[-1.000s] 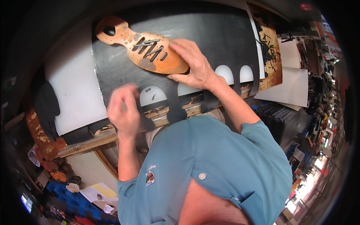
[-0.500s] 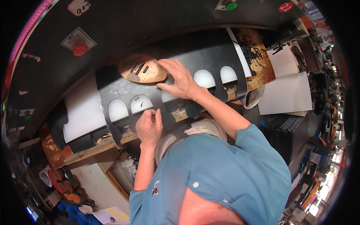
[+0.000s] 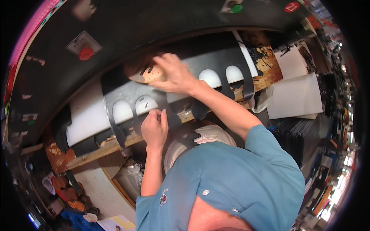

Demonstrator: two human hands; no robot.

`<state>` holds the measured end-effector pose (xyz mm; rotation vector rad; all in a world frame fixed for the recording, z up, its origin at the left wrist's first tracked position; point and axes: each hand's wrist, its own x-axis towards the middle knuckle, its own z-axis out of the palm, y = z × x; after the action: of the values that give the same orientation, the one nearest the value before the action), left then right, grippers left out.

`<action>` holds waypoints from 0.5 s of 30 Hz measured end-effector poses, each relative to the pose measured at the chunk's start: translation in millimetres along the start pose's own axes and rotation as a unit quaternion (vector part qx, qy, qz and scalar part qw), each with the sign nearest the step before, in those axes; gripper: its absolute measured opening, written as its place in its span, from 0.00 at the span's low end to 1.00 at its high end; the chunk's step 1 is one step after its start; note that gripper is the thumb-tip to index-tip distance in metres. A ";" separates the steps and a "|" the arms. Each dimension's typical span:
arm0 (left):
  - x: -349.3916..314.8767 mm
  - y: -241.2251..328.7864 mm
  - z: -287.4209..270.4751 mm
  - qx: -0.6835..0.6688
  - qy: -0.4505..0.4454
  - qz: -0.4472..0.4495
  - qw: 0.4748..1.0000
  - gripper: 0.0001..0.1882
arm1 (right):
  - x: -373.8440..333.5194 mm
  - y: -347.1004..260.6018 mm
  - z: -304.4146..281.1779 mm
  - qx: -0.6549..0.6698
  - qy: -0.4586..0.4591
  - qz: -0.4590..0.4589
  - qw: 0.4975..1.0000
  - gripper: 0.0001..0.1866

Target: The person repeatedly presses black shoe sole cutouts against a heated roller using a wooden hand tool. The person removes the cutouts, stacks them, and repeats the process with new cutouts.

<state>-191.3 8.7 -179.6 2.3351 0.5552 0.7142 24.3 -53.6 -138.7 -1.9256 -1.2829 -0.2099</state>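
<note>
A black sheet point(image 3: 216, 56) with rounded cut-outs along its near edge lies across the work surface, white showing through the holes. On it rests a tan, rounded cutting die point(image 3: 142, 77) with dark slots. My right hand point(image 3: 173, 75) is closed around the die's right end and covers part of it; the fingers are smeared by motion. At the sheet's near edge, my left hand point(image 3: 154, 129) is closed, thumb against the curled fingers, on a strip of the sheet beside a cut-out. The fingertips are partly hidden.
A dark machine head with a red button point(image 3: 85, 54) and a green button point(image 3: 236, 8) overhangs the far side. White board point(image 3: 83, 119) lies at the left, a rusty plate point(image 3: 269, 65) with black scraps at the right. White sheets point(image 3: 295, 98) sit farther right.
My right hand has moved left and farther over the die, covering more of it. The die has shifted slightly. My left hand stays closed at the sheet's near edge.
</note>
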 end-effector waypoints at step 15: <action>113.6 -71.8 -53.2 0.080 0.035 0.058 0.995 0.18 | 49.4 1.0 5.4 0.103 -0.177 0.090 0.975 0.48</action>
<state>-151.6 145.1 -153.1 2.5152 0.5284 0.8341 47.0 -15.2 -116.7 -1.9381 -1.2848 0.3614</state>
